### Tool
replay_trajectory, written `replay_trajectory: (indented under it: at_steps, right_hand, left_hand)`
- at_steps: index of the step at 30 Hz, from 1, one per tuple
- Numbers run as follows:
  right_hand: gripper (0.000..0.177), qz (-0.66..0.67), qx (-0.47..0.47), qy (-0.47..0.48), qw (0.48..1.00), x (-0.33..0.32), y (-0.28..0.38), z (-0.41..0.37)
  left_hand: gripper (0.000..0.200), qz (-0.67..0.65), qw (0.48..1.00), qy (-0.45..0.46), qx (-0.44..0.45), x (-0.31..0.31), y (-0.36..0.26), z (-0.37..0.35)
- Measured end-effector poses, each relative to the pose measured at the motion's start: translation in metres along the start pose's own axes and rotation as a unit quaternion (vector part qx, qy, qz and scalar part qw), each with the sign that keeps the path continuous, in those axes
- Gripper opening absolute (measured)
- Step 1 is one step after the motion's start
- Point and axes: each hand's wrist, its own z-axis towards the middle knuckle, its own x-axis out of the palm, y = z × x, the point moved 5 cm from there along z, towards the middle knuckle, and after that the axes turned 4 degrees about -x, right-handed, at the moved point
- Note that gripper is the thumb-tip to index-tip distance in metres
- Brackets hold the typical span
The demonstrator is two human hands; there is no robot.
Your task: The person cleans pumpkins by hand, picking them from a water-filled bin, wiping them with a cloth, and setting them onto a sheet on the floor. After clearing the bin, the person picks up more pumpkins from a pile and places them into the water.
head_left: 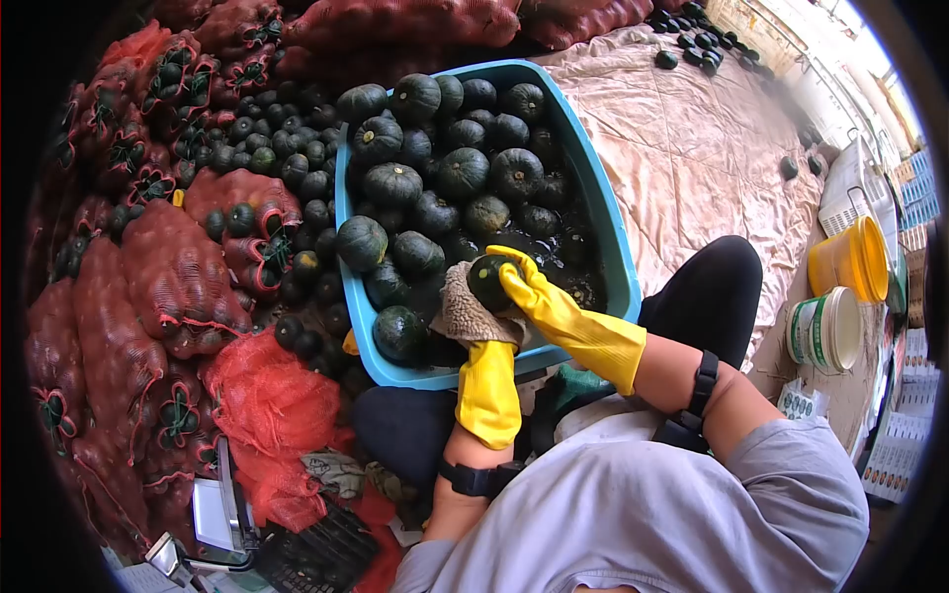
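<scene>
tub (pixel 601 217): smooth plastic | gloves (pixel 585 332): glossy rubber | cloth (pixel 463 308): rough-piled (quite matt) | sacks (pixel 183 272): mesh

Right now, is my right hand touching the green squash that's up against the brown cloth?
Touching. The head view shows it: the right hand curls over the side of the green squash, with no gap between them.

"Where could a hand pass?"
"Right of the blue tub (pixel 623 287), above the pale sheet (pixel 672 148)."
"Leftward?"
"Heaped squashes (pixel 463 173), then red sacks (pixel 183 267), block it; a knee (pixel 717 287) flanks the near-right corner."
</scene>
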Motion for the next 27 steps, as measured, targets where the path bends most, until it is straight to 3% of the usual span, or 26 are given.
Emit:
replay_trajectory:
  at_steps: [1, 2, 3, 4, 5, 6, 7, 8, 9, 10, 11, 12, 13, 14, 15, 16, 17, 18, 19, 20, 21, 22, 23, 25, 26, 27]
  right_hand:
    - [0.062, -0.21, -0.032, 0.044, 0.976, -0.004, 0.005, 0.008]
    - [0.067, -0.362, -0.082, 0.066, 0.926, -0.007, 0.008, 0.006]
    - [0.072, -0.506, -0.128, 0.087, 0.849, -0.011, 0.011, 0.0]
    - [0.077, -0.525, -0.096, 0.092, 0.84, 0.008, 0.03, -0.007]
    - [0.073, -0.59, -0.091, 0.114, 0.794, 0.022, 0.044, -0.008]
    - [0.071, -0.565, -0.11, 0.142, 0.805, 0.027, 0.052, -0.008]
    - [0.07, -0.54, -0.13, 0.17, 0.814, 0.031, 0.057, -0.007]
    - [0.069, -0.441, -0.162, 0.167, 0.867, 0.026, 0.048, -0.004]
    - [0.067, -0.343, -0.011, 0.1, 0.934, 0.026, 0.043, -0.003]
    - [0.065, -0.327, -0.076, 0.034, 0.942, 0.026, 0.025, -0.008]
    - [0.064, -0.308, -0.142, -0.031, 0.94, 0.019, 0.005, -0.007]
    - [0.067, -0.415, -0.209, -0.04, 0.885, 0.024, 0.014, -0.001]
    - [0.069, -0.508, -0.171, -0.033, 0.844, 0.02, 0.016, 0.004]
    - [0.067, -0.522, -0.166, -0.028, 0.836, 0.022, 0.016, 0.002]
    - [0.065, -0.541, -0.163, -0.031, 0.824, 0.028, 0.025, 0.001]
    - [0.063, -0.547, -0.215, -0.024, 0.809, 0.034, 0.015, -0.001]
    - [0.061, -0.564, -0.263, -0.02, 0.783, 0.036, 0.004, -0.005]
    - [0.061, -0.472, -0.272, 0.015, 0.838, 0.027, 0.009, -0.007]
    - [0.058, -0.409, -0.132, 0.038, 0.902, 0.016, -0.005, -0.001]
    - [0.055, -0.348, -0.068, 0.065, 0.933, 0.006, 0.002, -0.002]
    - [0.053, -0.278, -0.004, 0.102, 0.955, 0.001, 0.015, -0.004]
    - [0.052, -0.108, 0.027, 0.093, 0.989, -0.01, 0.036, -0.013]
    - [0.051, 0.075, 0.056, 0.089, 0.992, -0.018, 0.055, -0.03]
    - [0.059, 0.119, 0.008, 0.025, 0.992, -0.08, 0.156, -0.057]
    - [0.059, 0.091, -0.071, -0.073, 0.991, -0.14, 0.199, -0.062]
    - [0.057, 0.125, -0.169, -0.21, 0.955, -0.227, 0.242, -0.065]
  left_hand:
    - [0.026, 0.284, 0.95, -0.049, 0.122, 0.004, -0.019, -0.013]
    - [0.029, 0.447, 0.876, -0.042, 0.177, 0.002, -0.024, -0.014]
    - [0.034, 0.589, 0.77, -0.053, 0.238, 0.001, -0.029, -0.016]
    - [0.035, 0.564, 0.784, -0.004, 0.261, 0.021, -0.048, -0.033]
    - [0.036, 0.536, 0.794, 0.047, 0.284, 0.043, -0.069, -0.05]
    - [0.02, 0.524, 0.806, 0.017, 0.273, 0.036, -0.07, -0.042]
    - [0.017, 0.437, 0.851, 0.076, 0.28, 0.03, -0.07, -0.033]
    - [0.02, 0.346, 0.886, 0.137, 0.278, 0.023, -0.071, -0.024]
    - [0.026, 0.221, 0.948, 0.146, 0.177, 0.006, -0.043, -0.003]
    - [0.034, 0.078, 0.985, 0.129, 0.083, -0.011, -0.016, 0.016]
    - [0.043, -0.22, 0.964, 0.139, -0.057, 0.001, -0.018, -0.001]
    - [0.046, -0.156, 0.98, 0.121, 0.004, 0.014, -0.03, -0.008]
    - [0.049, -0.091, 0.989, 0.103, 0.062, 0.022, -0.036, -0.013]
    - [0.048, -0.08, 0.988, 0.118, 0.067, 0.014, -0.034, -0.008]
    - [0.057, 0.245, 0.938, 0.065, 0.234, 0.004, -0.044, -0.01]
    - [0.067, 0.518, 0.767, -0.089, 0.368, -0.008, -0.052, -0.014]
    - [0.067, 0.555, 0.725, -0.13, 0.387, -0.006, -0.054, -0.015]
    - [0.068, 0.498, 0.787, -0.106, 0.348, -0.004, -0.054, -0.011]
    - [0.069, 0.411, 0.861, -0.081, 0.289, 0.001, -0.05, -0.009]
    - [0.07, 0.333, 0.911, -0.067, 0.235, 0.009, -0.046, -0.006]
    - [0.071, 0.286, 0.936, -0.062, 0.198, 0.013, -0.041, -0.006]
    - [0.071, 0.258, 0.949, -0.061, 0.172, 0.017, -0.037, -0.005]
    - [0.072, 0.247, 0.955, -0.057, 0.157, 0.021, -0.035, -0.005]
    - [0.074, 0.231, 0.962, -0.056, 0.132, 0.022, -0.032, -0.004]
    - [0.075, 0.223, 0.966, -0.057, 0.12, 0.021, -0.031, -0.003]
    - [0.076, 0.209, 0.97, -0.055, 0.106, 0.02, -0.03, -0.002]
